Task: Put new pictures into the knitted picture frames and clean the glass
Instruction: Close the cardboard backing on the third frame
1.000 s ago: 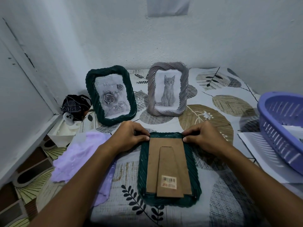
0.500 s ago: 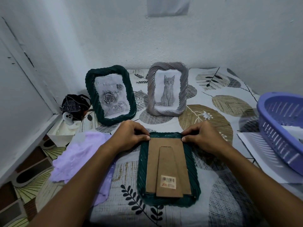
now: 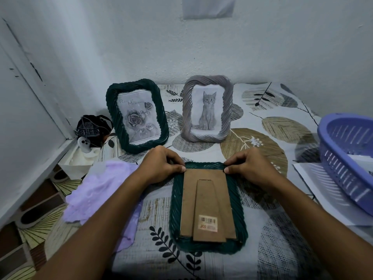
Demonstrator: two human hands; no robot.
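In front of the grey cat frame [image 3: 207,109], a green frame [image 3: 207,203] lies face down on the bed, cardboard backing [image 3: 207,207] up. My left hand [image 3: 161,165] and right hand [image 3: 249,165] pinch its far corners, fingers curled, thumbs pressing the backing's top edge.
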